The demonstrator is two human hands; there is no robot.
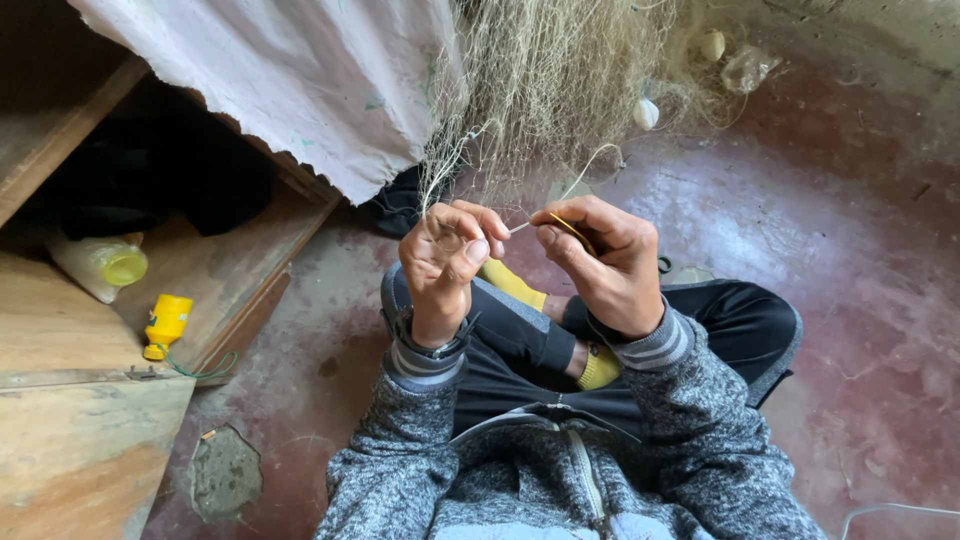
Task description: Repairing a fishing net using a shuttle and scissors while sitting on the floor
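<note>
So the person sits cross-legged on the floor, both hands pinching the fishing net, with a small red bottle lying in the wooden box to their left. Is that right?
Not quite: the small bottle in the wooden box is yellow, not red, as the head view shows. The rest holds: the person sits cross-legged on the floor, left hand and right hand pinching the fishing net.

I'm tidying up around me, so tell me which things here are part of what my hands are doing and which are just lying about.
In use:
net, pinched by left hand
yellow needle and twine, in right hand

Lying about:
yellow bobbin on the wooden box
plastic bottle
white cloth
clear bottle on the floor
</note>
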